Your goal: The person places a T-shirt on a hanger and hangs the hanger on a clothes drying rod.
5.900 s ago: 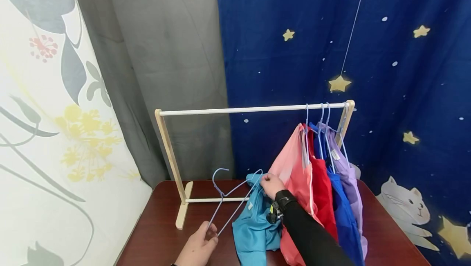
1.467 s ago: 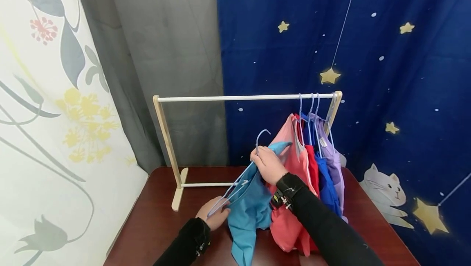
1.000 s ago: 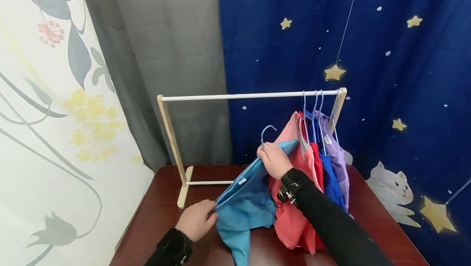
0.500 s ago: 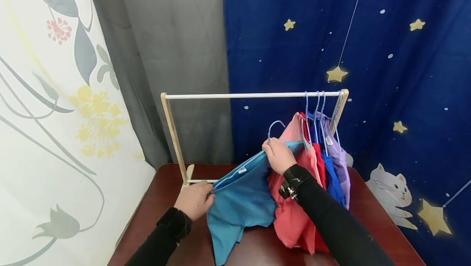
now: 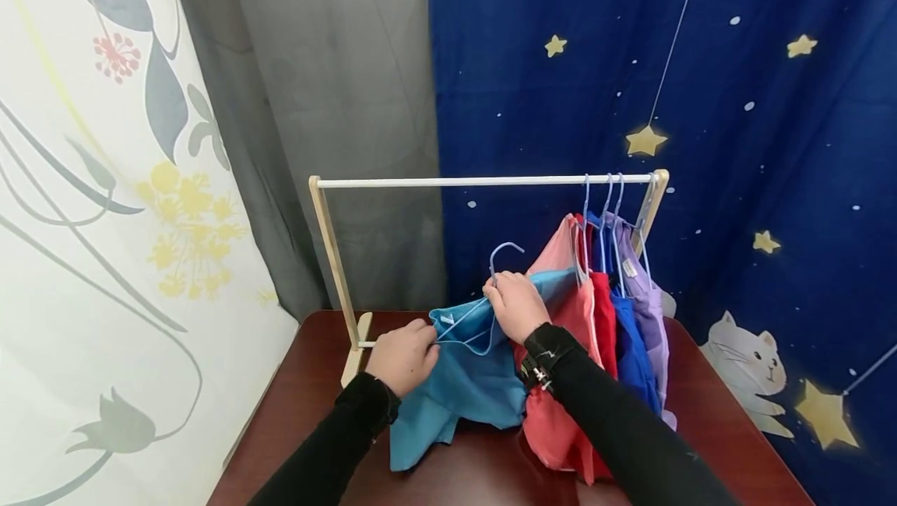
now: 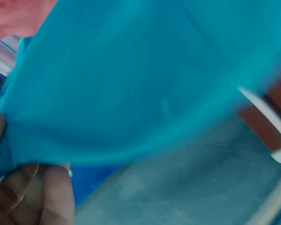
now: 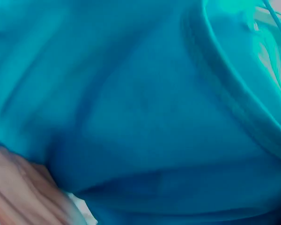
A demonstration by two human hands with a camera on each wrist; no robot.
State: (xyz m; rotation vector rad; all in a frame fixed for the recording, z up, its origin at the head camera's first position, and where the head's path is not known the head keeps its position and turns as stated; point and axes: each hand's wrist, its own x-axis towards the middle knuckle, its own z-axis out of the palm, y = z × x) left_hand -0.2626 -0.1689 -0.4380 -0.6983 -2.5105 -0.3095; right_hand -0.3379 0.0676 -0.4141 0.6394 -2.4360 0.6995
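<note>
In the head view a teal shirt (image 5: pixel 469 385) hangs between my hands, low over the table. My right hand (image 5: pixel 516 305) grips a pale lilac hanger (image 5: pixel 504 247) just below its hook, with the shirt's far shoulder beside it. One hanger arm slopes down inside the shirt's neckline, which sags wide and shows a small white label (image 5: pixel 446 320). At the near shoulder my left hand (image 5: pixel 406 356) pinches the shirt; in the left wrist view its fingers (image 6: pixel 56 194) hold the fabric edge. Teal cloth fills most of the right wrist view.
A wooden garment rack (image 5: pixel 448 181) with a white rail stands on the dark red table (image 5: pixel 280 420). At its right end hang a coral garment (image 5: pixel 561 412), a red one (image 5: pixel 604 327), a blue one (image 5: pixel 634 358) and a lilac one (image 5: pixel 648 319). Curtains rise behind.
Earlier my left hand held the bare hanger beside the shirt. My right hand then took the hanger's neck, and the hanger went into the shirt. Just now the left hand moved right, slackening the neckline.
</note>
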